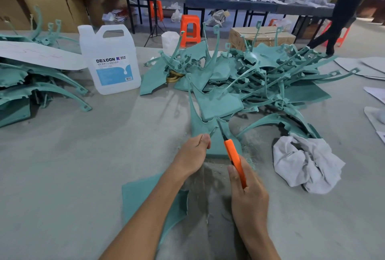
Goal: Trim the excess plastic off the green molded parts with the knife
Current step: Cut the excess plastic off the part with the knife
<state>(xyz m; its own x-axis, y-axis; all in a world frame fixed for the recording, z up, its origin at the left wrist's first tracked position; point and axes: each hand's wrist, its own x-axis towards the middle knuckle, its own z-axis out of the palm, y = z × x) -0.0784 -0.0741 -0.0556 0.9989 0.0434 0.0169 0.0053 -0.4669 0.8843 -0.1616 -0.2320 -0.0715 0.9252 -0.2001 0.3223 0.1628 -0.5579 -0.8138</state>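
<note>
A left hand pinches the edge of a green part lying just in front of the pile. The right hand grips the knife, its blade at the flash. The pinch sits close beside the blade, so a slip could cut that hand.

The left hand reached forward, back turned up, fingers curled under. The left thumb pressed down at the front of the grip, pinching the edge of the green part. The left forearm ran bare from that grip back and leftward, wrist straight. The right hand sat nearer the body, just right of the left wrist, fingers wrapped round the rear of the orange knife. The right thumb lay along the handle's left side. The blade pointed forward from this grip, past the left thumb on its right. The right forearm ran straight back.
</note>
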